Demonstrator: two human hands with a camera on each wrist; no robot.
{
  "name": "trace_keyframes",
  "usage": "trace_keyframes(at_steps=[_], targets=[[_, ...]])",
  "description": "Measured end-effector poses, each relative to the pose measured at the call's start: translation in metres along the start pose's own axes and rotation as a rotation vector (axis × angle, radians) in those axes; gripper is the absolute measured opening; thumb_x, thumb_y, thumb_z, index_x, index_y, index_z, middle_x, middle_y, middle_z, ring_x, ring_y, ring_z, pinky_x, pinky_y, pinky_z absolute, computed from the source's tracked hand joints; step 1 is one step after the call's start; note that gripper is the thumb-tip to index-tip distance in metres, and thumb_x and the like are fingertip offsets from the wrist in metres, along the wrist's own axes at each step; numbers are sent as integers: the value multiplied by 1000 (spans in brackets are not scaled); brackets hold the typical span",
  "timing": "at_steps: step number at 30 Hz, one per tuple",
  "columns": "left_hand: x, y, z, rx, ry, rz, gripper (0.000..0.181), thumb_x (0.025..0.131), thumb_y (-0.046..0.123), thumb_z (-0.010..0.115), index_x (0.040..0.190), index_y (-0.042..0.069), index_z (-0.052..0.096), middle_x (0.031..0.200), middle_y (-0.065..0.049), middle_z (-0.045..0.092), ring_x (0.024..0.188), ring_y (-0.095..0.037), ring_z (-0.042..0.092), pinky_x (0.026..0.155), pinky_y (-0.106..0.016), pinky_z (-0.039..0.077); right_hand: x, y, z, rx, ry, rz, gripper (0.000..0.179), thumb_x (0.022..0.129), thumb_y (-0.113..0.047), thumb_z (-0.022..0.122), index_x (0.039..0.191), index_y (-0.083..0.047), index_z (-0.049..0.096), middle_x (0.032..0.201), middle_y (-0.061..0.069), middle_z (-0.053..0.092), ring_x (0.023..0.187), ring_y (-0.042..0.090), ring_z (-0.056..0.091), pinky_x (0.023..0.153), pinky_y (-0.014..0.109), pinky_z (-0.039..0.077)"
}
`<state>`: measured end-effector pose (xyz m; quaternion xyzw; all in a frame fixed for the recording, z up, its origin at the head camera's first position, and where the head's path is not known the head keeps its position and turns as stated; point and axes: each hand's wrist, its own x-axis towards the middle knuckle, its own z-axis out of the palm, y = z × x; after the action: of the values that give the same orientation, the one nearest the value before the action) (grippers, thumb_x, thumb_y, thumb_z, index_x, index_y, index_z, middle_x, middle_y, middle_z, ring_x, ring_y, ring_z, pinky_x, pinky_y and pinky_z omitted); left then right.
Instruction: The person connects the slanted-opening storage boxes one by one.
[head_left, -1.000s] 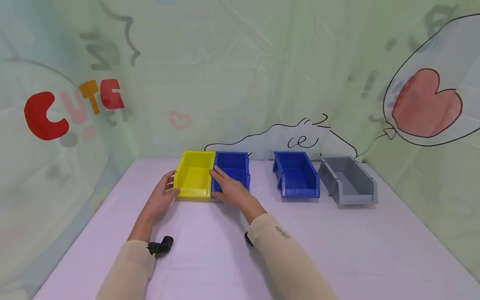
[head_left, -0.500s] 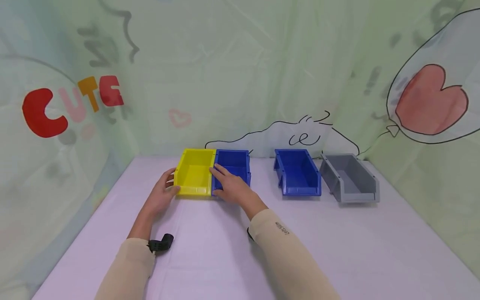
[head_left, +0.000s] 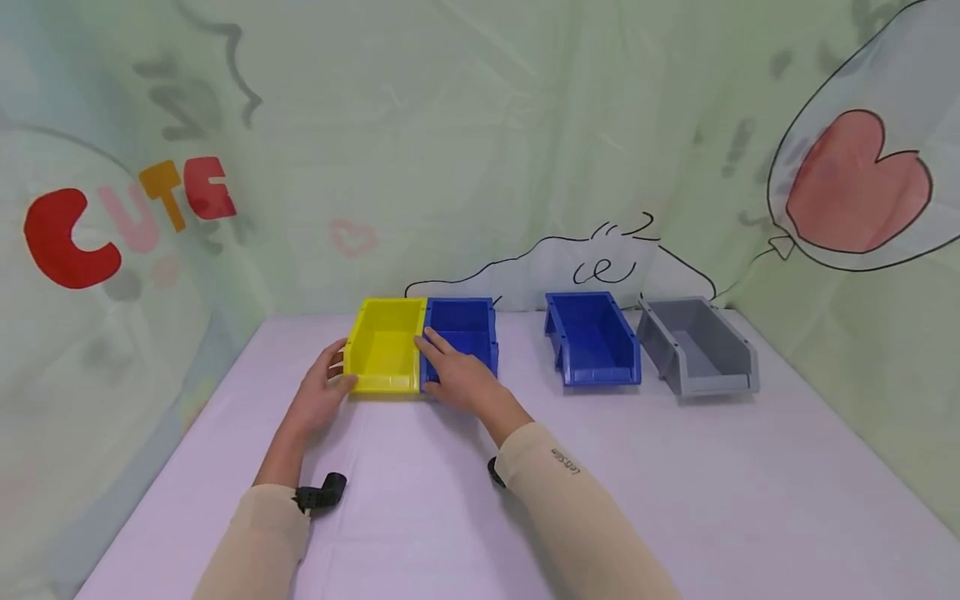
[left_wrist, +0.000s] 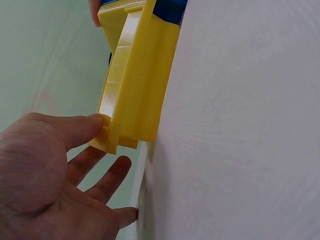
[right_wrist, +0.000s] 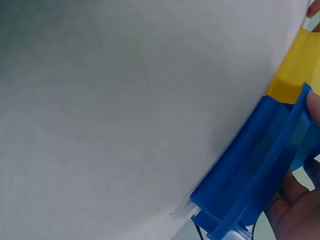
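In the head view, a yellow storage bin (head_left: 384,342) stands side by side with a blue storage bin (head_left: 459,313), their walls touching. At the yellow bin's left front corner, my left hand (head_left: 319,395) grips with the thumb on the front and the fingers along the side. The left wrist view shows that left thumb (left_wrist: 82,129) on the front lip's corner. My right hand (head_left: 467,379) reaches over the blue bin, fingertips at the shared wall and thumb at its front corner. The right wrist view shows the blue bin's front (right_wrist: 250,160) beside part of the right hand (right_wrist: 302,212).
Farther right stand a second blue bin (head_left: 595,342) and a grey bin (head_left: 701,348), close to each other with open fronts facing me. A gap separates them from the touching pair. A pale cloth covers the table (head_left: 420,517); a printed curtain (head_left: 465,150) hangs behind.
The head view has shifted slightly. Both hands keep their places on the yellow and blue bins, and no bin visibly moves on the table.
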<state>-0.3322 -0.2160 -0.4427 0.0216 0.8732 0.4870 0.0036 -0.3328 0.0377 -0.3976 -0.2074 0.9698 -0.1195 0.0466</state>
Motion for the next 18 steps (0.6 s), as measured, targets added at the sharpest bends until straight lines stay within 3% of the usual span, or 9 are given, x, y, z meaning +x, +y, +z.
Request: trace_keyframes(at_steps=[8,18], targets=[[-1,2,2,14,3,-18,72,105,16,58,166,21,21,165,-16,35,151,-39,35,124,-60,30,-2,4,-1,24,4,2,79,102,-36,65,167,-30,19,176,-6,8,145,29,50,121,47,40],[1,7,14,-26,-20,33,70,104,15,59,165,20,25,162,-17,38,147,-39,40,122,-57,36,-11,18,-4,51,18,37,79,101,-34,67,166,-32,22,175,-8,11,150,30,43,124,51,35]])
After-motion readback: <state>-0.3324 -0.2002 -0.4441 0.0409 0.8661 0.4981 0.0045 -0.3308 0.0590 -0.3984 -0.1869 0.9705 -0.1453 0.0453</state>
